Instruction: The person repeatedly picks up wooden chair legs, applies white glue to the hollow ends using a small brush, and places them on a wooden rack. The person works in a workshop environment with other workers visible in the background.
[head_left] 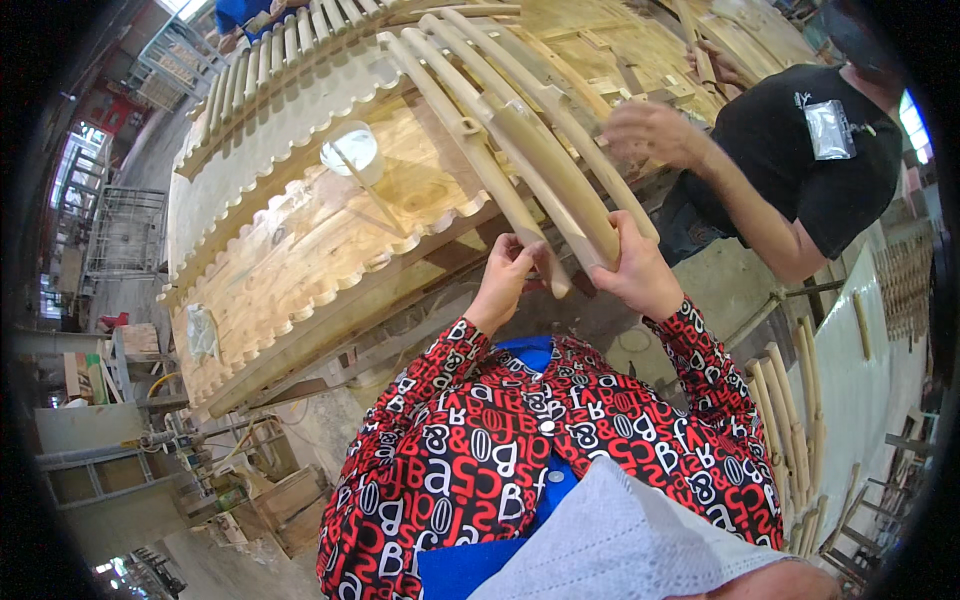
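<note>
Several long, pale wooden pieces, like chair legs or posts, slant from the workbench toward me. My left hand [507,277] is closed, thumb and fingers pinched at the near end of the leftmost wooden pole [503,188], which has a small knob-like bump partway up. My right hand [640,268] wraps around the near end of a broader, slightly curved wooden piece [562,180]; some fingers are hidden beneath it. Another slim wooden rail [585,143] runs alongside on the right, its near end close to my right hand. The far ends lie over the bench.
A scallop-edged workbench [300,255] carries a white tub [352,148] with a stick across it. Wooden rods [255,72] line its far side. A co-worker [800,170] in black stands close at right, one hand blurred near the rails. More wooden pieces [785,410] stand at lower right.
</note>
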